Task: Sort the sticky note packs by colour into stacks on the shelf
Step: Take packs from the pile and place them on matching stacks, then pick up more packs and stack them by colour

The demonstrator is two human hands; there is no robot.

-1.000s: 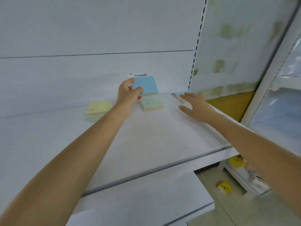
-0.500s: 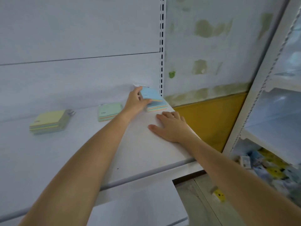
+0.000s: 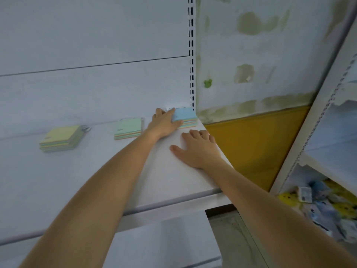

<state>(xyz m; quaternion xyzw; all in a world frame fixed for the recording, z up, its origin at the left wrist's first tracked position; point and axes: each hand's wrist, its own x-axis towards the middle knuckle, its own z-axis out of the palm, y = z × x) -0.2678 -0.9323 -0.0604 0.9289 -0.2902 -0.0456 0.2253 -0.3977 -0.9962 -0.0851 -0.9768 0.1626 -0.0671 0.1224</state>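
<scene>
Three stacks of sticky note packs lie on the white shelf [image 3: 96, 171]. A yellow-topped stack [image 3: 59, 138] sits at the left. A green-topped stack [image 3: 128, 127] is in the middle. A blue-topped stack [image 3: 185, 118] fills the back right corner by the slotted upright. My left hand [image 3: 164, 122] grips the left edge of the top blue pack, which rests on that stack. My right hand [image 3: 197, 149] lies flat on the shelf in front of the blue stack, fingers spread, holding nothing.
A slotted white upright [image 3: 191, 55] marks the shelf's right end. Beyond it is a patchy wall with a yellow panel [image 3: 251, 147]. Another white rack [image 3: 328, 132] stands at the right, with several small packaged items [image 3: 328, 206] piled low down. A lower shelf [image 3: 164, 238] juts out below.
My left hand carried the blue pack from above the green stack to the right corner and set it down on the blue stack. My right hand slid back toward me and flattened.
</scene>
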